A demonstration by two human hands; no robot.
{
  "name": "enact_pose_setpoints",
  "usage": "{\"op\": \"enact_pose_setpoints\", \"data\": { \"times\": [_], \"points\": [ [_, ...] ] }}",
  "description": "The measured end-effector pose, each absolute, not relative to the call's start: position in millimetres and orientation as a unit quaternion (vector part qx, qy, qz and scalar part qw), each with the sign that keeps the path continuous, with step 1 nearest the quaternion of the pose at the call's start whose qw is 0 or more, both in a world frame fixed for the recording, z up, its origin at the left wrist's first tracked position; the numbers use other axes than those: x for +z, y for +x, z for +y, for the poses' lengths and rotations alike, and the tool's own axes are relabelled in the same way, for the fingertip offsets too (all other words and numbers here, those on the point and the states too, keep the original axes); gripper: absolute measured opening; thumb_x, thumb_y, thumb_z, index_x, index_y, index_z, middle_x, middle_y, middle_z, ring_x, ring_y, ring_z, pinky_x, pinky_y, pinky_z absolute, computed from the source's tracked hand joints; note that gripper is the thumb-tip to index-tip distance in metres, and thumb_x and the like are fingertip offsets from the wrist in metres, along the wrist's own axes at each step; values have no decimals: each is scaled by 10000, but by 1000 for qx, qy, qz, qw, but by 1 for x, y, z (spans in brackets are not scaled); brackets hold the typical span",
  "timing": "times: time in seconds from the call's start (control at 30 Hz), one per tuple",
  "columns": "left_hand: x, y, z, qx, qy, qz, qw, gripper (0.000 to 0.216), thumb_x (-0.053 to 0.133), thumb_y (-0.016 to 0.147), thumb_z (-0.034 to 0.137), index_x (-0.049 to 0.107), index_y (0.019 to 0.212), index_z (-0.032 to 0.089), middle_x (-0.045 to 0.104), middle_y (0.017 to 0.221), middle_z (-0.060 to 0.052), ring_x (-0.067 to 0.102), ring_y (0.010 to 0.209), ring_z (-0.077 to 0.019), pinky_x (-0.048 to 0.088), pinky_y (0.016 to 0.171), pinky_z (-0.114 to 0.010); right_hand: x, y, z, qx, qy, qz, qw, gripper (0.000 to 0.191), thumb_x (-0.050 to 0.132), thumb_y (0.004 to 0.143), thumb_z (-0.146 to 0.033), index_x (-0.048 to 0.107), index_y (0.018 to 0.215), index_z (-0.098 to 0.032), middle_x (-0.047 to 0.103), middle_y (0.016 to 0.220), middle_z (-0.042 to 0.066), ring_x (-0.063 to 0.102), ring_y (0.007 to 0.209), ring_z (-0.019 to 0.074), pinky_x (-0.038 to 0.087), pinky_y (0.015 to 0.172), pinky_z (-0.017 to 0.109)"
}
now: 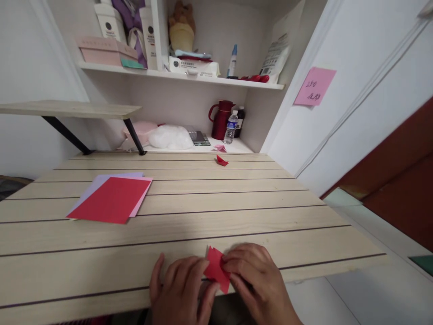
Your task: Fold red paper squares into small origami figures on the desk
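A small folded piece of red paper (216, 266) is held at the front edge of the wooden table (142, 243), between both hands. My left hand (182, 284) grips its left side, with the thumb below and the index finger above; the little finger sticks out to the left. On the paper's right side, my right hand (253, 275) is closed, thumb under and fingertips bent over the top. The fingers cover parts of the folds on both sides.
A stack of square paper, red sheet (111, 201) uppermost, lies left. Near the back sits a small red folded paper figure (222, 160); a pink one (219, 148) is behind it. A raised wooden stand (67, 109) occupies the back left. The shelf holds a red jug (222, 119) and water bottle (231, 127).
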State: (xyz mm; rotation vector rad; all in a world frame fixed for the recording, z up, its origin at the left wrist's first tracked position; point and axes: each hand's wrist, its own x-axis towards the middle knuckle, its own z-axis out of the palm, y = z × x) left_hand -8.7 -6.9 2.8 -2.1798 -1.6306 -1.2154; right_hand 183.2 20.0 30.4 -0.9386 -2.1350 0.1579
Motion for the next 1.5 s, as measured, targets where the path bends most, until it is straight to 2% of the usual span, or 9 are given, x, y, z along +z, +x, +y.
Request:
{"op": "enact_pose_setpoints", "data": {
  "times": [0.27,0.47,0.6,0.8,1.07,1.23,1.5],
  "points": [
    [7,-7,-4,-402,-741,-532,81,176,590,839,256,691,942,356,760,913,63,660,835,-179,162,1154,-476,29,185,18,21,-400,-835,378,165,596,912,-148,671,1026,-240,705,1093,52,631,1019,234,494,881,416],
    [11,-8,-1,-388,-735,-548,95,139,614,841,291,703,911,371,749,928,27,646,861,-226,255,1062,-558,31,185,19,60,-438,-810,385,86,617,919,-192,674,943,-252,693,1104,57,618,1011,247,479,847,411],
    [16,-5,2,-382,-723,-572,71,116,594,868,331,691,804,335,737,924,2,636,880,-250,303,1009,-573,38,184,23,105,-472,-799,357,72,653,904,-204,673,867,-262,693,1056,30,614,972,244,453,802,403],
    [21,1,2,-369,-718,-586,74,153,577,865,319,640,728,294,730,927,-15,621,885,-245,287,1029,-568,44,183,27,129,-485,-795,341,76,658,900,-197,663,848,-252,680,1054,29,596,989,247,432,823,408],
    [20,-2,2,-366,-722,-584,55,112,561,871,345,650,812,313,734,971,-7,630,914,-246,277,1035,-570,42,183,27,150,-488,-779,364,108,701,860,-167,642,822,-249,685,1034,16,594,962,252,399,818,417],
    [22,-2,1,-362,-719,-592,34,140,529,891,326,640,809,303,726,975,-15,625,927,-256,285,1015,-583,42,184,27,149,-487,-777,370,116,644,900,-154,667,868,-263,688,1040,8,594,972,235,399,840,407],
    [25,1,0,-351,-718,-601,22,138,523,894,309,627,806,286,717,986,-28,606,958,-260,274,1027,-582,47,178,29,130,-512,-780,336,121,609,911,-161,668,849,-247,674,958,25,576,877,227,404,801,388]
  ]
}}
